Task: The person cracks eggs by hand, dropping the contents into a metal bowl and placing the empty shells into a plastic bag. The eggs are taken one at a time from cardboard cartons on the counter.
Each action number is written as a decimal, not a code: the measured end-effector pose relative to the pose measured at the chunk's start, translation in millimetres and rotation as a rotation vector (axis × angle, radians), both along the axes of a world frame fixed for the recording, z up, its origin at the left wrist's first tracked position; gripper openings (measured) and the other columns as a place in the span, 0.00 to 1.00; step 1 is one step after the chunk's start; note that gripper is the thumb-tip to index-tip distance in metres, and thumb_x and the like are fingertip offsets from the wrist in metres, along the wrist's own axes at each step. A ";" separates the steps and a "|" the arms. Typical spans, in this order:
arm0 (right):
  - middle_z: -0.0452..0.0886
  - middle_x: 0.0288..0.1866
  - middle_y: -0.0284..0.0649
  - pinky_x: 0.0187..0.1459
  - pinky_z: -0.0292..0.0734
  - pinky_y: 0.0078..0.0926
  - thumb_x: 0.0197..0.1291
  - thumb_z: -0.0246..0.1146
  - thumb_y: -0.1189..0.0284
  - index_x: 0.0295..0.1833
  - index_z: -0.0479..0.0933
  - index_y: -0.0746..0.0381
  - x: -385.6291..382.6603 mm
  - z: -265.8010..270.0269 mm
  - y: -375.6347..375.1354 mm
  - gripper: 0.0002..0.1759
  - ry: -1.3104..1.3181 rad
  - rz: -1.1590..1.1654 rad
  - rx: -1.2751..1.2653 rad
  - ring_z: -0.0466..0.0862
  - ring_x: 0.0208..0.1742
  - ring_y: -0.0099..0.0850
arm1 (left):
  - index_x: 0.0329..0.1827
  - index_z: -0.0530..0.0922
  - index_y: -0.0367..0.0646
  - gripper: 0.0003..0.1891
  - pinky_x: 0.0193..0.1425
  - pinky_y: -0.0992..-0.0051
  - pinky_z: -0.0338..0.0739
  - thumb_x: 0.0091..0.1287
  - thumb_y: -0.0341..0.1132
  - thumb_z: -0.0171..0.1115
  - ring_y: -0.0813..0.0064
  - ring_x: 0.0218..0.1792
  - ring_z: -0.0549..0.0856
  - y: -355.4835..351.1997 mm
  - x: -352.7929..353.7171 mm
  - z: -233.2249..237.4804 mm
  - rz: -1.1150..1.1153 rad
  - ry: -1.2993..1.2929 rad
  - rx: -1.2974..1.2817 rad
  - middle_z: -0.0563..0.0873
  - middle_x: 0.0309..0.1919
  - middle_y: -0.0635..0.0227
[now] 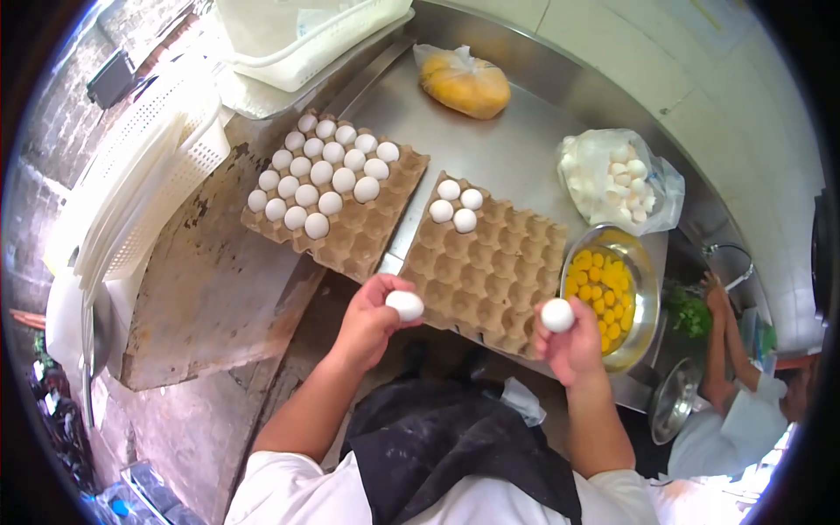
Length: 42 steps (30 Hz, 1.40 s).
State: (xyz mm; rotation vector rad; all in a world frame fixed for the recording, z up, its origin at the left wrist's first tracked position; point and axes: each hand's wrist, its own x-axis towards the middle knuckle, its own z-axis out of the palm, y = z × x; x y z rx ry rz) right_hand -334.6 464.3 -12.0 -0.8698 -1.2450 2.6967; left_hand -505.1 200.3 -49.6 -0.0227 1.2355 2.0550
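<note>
My left hand (370, 322) is closed around a white egg (404, 305), just off the near edge of the egg trays. Another white egg (556, 315) is gripped in my right hand (573, 346), close to the metal bowl (646, 306). Many yolks (604, 293) lie in that bowl. The right cardboard egg tray (490, 271) has several eggs in its far left corner and bare cups elsewhere. Beside it, the left cardboard tray (350, 241) carries many white eggs (321, 172), with bare cups along its right and near sides.
A clear bag of eggshells (626, 179) sits behind the bowl. Farther back on the steel counter (385, 109) lies a bag of yellow food (464, 83). White plastic baskets (297, 61) stand at left. A co-worker (731, 420) handles green leaves (691, 313) at right.
</note>
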 end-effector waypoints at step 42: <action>0.80 0.53 0.39 0.30 0.70 0.14 0.75 0.52 0.59 0.71 0.68 0.57 149.3 -34.1 5.7 0.24 -0.300 -1.008 0.881 0.78 0.33 0.21 | 0.51 0.81 0.36 0.13 0.37 0.80 0.79 0.68 0.33 0.66 0.84 0.32 0.83 -4.0 7.0 18.5 -0.338 0.644 -0.334 0.86 0.36 0.69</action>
